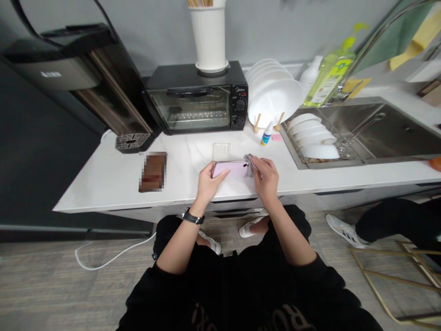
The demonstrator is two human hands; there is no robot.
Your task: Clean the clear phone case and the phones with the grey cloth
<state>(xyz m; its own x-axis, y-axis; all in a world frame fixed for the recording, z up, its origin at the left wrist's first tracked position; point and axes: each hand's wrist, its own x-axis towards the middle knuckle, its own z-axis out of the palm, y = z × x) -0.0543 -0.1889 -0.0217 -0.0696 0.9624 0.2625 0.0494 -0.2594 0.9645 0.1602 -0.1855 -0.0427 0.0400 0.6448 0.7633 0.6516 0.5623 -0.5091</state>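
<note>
A lilac smartphone (232, 169) is held sideways above the counter's front part, its back with the camera lenses facing me. My left hand (207, 182) grips its left end, thumb across the back. At the lens end, my right hand (266, 179) pinches a grey cloth (250, 162) against the phone's edge. Just behind the phone lies a clear phone case (221, 151) on the counter. A small spray bottle (266, 134) with a blue and yellow label stands farther back to the right, beside a pink slip (276, 137).
A pixelated brown object (153, 172) lies on the white counter (113, 184) at left. Behind stand a drink dispenser (113, 82), a toaster oven (200, 103) and racked plates (275, 94). At right is a sink (396, 128) with bowls (315, 138). Another person's shoe (344, 231) shows lower right.
</note>
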